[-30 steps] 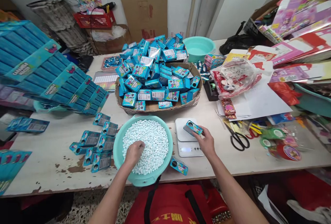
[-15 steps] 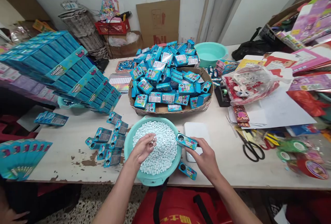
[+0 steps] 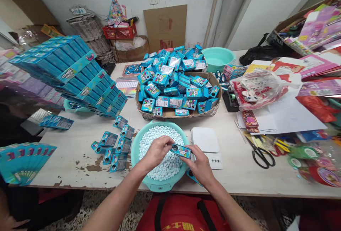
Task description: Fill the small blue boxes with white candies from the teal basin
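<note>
Both hands meet over the teal basin of white candies (image 3: pixel 138 149), which sits at the near edge of the counter (image 3: pixel 66 145); the right hand (image 3: pixel 199 165) holds a small blue candy box (image 3: pixel 181 150) lengthwise, its fingers wrapped round the box's right end; the left hand (image 3: pixel 157 151) is at the box's left end, by the round opening, its fingers pinched narrow and curled, though what they grip cannot be told; the box hangs just above the candies, near the basin's right rim; a second blue box (image 3: pixel 192 176) lies on the counter beneath the right wrist, mostly hidden; just right of the basin stands a white kitchen scale (image 3: pixel 206 140); left of the basin lies a cluster of flat blue boxes (image 3: pixel 113 147); behind it a cardboard tray heaped with filled blue boxes (image 3: pixel 177 85); farther right, black-handled scissors (image 3: pixel 259 154) rest on the counter; a stack of blue display cartons (image 3: pixel 69 73) leans at far left.
</note>
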### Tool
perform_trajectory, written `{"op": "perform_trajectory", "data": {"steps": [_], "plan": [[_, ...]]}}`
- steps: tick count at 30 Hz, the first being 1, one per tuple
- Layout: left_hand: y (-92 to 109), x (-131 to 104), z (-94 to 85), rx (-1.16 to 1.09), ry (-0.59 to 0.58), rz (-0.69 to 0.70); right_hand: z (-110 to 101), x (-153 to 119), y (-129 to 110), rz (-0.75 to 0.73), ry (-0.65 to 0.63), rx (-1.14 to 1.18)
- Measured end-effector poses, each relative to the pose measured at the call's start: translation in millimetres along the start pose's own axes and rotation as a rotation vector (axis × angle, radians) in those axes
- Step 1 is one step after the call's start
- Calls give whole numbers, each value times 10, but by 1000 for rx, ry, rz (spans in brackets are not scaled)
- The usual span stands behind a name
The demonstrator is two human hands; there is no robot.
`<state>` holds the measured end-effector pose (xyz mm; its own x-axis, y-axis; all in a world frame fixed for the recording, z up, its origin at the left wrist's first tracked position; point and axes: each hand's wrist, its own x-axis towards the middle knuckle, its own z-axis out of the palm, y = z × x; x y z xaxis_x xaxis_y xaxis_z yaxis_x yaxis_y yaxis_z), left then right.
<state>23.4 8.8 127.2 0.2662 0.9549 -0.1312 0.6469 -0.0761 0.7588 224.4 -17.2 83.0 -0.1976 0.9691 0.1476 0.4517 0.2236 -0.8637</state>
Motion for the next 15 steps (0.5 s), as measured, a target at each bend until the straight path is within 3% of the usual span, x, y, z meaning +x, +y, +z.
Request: {"op": "perform_trajectory", "data": {"steps": [3, 5, 8, 10, 12, 15], "plan": [[-108, -89, -4, 82, 88, -80, -16, -5, 4, 21, 13, -6], [-109, -166, 41, 203, 93, -47, 7, -7, -12, 20, 12, -16], [-21, -260, 136, 295, -40, 87, 111, -3, -65, -45, -42, 20], [18, -294, 134, 294, -85, 107, 168, -9, -85, -67, -40, 69], [-24, -306, 19, 256, 37, 15, 149, -45, -43, -32, 36, 86], [-271, -263, -346, 235, 431, -215, -40, -206, 188, 68, 160, 7]]}}
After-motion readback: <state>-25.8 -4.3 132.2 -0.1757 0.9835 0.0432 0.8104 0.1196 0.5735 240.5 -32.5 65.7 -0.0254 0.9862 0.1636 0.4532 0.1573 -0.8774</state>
